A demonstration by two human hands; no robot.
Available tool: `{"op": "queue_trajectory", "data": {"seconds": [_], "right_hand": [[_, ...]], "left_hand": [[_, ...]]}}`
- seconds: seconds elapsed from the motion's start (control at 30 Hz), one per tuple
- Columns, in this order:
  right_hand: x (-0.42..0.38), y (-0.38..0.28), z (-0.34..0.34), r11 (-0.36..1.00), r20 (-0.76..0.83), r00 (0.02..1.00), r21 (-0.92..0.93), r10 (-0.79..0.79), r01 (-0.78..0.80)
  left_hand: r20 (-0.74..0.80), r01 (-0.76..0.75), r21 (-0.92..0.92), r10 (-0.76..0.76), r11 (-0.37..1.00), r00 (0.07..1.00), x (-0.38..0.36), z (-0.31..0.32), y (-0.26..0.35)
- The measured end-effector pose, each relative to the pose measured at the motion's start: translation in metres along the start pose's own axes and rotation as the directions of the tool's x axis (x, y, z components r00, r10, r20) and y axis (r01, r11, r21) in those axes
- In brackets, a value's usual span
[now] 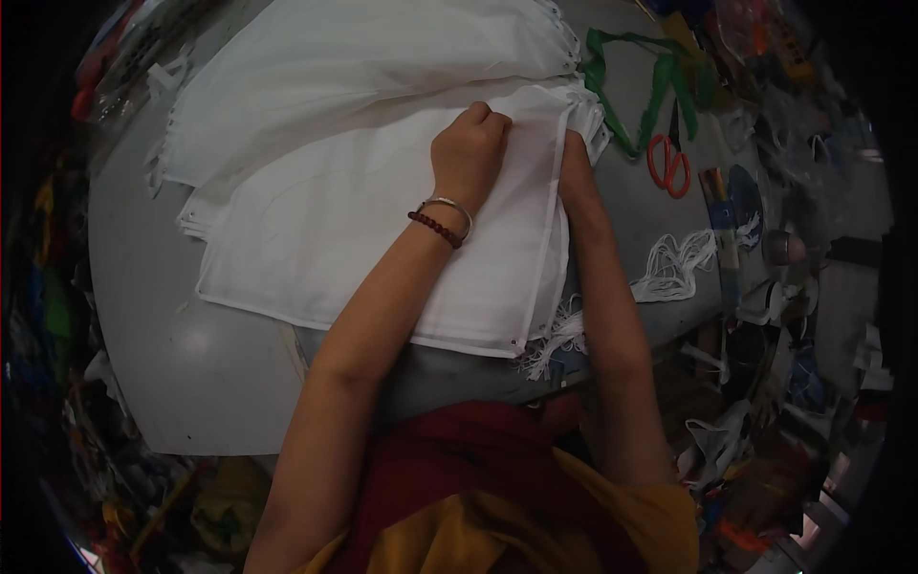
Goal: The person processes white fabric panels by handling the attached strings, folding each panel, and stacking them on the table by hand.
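White fabric sheets with hemmed edges lie stacked on the grey table. My left hand, with a bangle and a beaded bracelet at its wrist, rests on the top sheet with its fingers curled closed; whether cloth is pinched in them is hidden. My right hand is at the sheet's right edge, its fingers hidden beneath or behind the fabric. Another white stack lies behind, its eyeleted edges fanned out.
Orange-handled scissors and a green ribbon lie right of the cloth. A bundle of white cord is beside my right forearm, with more cord ends near the table's front edge. Mixed clutter surrounds the grey table.
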State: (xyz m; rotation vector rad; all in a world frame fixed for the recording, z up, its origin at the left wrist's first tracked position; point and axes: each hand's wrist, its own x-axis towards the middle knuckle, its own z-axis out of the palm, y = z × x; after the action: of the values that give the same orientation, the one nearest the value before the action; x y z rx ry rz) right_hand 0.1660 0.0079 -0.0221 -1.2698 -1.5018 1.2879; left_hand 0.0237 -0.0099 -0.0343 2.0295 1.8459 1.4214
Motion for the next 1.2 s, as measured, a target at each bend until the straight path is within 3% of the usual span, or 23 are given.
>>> {"op": "queue_trajectory", "data": {"seconds": [0.07, 0.13, 0.2, 0.27, 0.37, 0.43, 0.5, 0.57, 0.6, 0.67, 0.73, 0.77, 0.83, 0.87, 0.93, 1.0, 1.07, 1.1, 1.2], "right_hand": [[-0.001, -0.002, -0.001, 1.000, 0.005, 1.000, -0.015, -0.023, 0.023], [-0.001, -0.007, -0.003, 0.997, 0.082, 0.994, 0.005, 0.073, -0.074], [0.001, -0.005, -0.004, 0.998, 0.087, 0.995, 0.023, 0.053, -0.055], [0.003, 0.000, -0.005, 0.998, 0.089, 0.995, 0.042, 0.035, -0.039], [0.003, 0.003, -0.004, 0.989, 0.078, 0.992, 0.110, 0.094, -0.103], [-0.001, 0.000, -0.001, 0.989, -0.061, 0.996, 0.140, 0.066, -0.057], [-0.004, -0.006, -0.001, 0.993, -0.043, 0.998, 0.119, 0.035, -0.029], [-0.002, -0.009, -0.003, 0.995, -0.031, 1.000, 0.098, 0.003, 0.000], [-0.001, -0.009, -0.005, 0.987, -0.027, 0.998, 0.153, 0.062, -0.057], [-0.003, -0.010, -0.007, 0.970, -0.035, 0.992, 0.217, 0.122, -0.112], [-0.004, -0.015, -0.011, 0.832, -0.385, 0.895, 0.555, 0.225, 0.030], [-0.003, -0.014, -0.017, 0.834, -0.390, 0.895, 0.550, 0.216, 0.038], [-0.008, -0.008, -0.031, 0.922, -0.695, 0.692, 0.111, -0.194, 0.370], [-0.010, -0.018, -0.031, 0.923, -0.693, 0.693, 0.105, -0.198, 0.370], [-0.018, -0.044, -0.025, 0.843, -0.329, 0.802, -0.397, -0.499, 0.362], [-0.016, -0.051, -0.009, 0.625, -0.083, 0.944, -0.767, -0.320, 0.144], [-0.009, -0.026, 0.007, 0.479, 0.112, 0.981, -0.860, -0.161, 0.177], [-0.010, -0.021, 0.013, 0.477, 0.109, 0.981, -0.861, -0.160, 0.174], [-0.021, -0.021, 0.035, 0.654, 0.294, 0.950, -0.699, -0.104, 0.288]], "left_hand": [[0.084, -0.108, 0.169, 0.095, 0.980, 0.992, 0.002, -0.002, -0.002], [0.079, -0.093, 0.157, 0.082, 0.983, 0.994, 0.000, -0.008, -0.002], [0.073, -0.079, 0.145, 0.069, 0.986, 0.995, -0.005, -0.017, -0.001], [0.059, 0.115, 0.007, -0.116, 0.993, 0.992, -0.014, -0.030, -0.002], [0.016, 0.198, -0.095, -0.197, 0.976, 0.980, -0.024, -0.054, -0.008], [-0.021, 0.193, -0.124, -0.197, 0.973, 0.980, -0.031, -0.069, -0.015], [-0.033, 0.247, -0.334, -0.274, 0.909, 0.961, -0.039, -0.090, -0.019], [0.012, 0.325, -0.380, -0.347, 0.866, 0.938, -0.052, -0.120, -0.021], [0.019, 0.321, -0.381, -0.340, 0.867, 0.940, -0.058, -0.135, -0.020], [0.168, 0.371, -0.238, -0.338, 0.898, 0.926, -0.067, -0.163, -0.020], [0.188, 0.280, -0.152, -0.251, 0.948, 0.950, -0.076, -0.180, -0.023], [0.202, 0.194, -0.067, -0.177, 0.979, 0.963, -0.079, -0.185, -0.023], [0.211, 0.164, 0.028, -0.167, 0.986, 0.963, -0.086, -0.197, -0.020], [0.230, 0.132, 0.130, -0.160, 0.983, 0.960, -0.089, -0.199, -0.019], [0.248, 0.134, 0.117, -0.160, 0.984, 0.956, -0.097, -0.193, -0.024], [0.260, 0.119, 0.098, -0.141, 0.988, 0.955, -0.100, -0.185, -0.028], [0.248, 0.077, 0.131, -0.108, 0.988, 0.963, -0.103, -0.178, -0.026], [0.249, 0.076, 0.127, -0.106, 0.989, 0.963, -0.104, -0.179, -0.024], [0.317, 0.168, 0.044, -0.173, 0.985, 0.933, -0.110, -0.188, -0.014]]}}
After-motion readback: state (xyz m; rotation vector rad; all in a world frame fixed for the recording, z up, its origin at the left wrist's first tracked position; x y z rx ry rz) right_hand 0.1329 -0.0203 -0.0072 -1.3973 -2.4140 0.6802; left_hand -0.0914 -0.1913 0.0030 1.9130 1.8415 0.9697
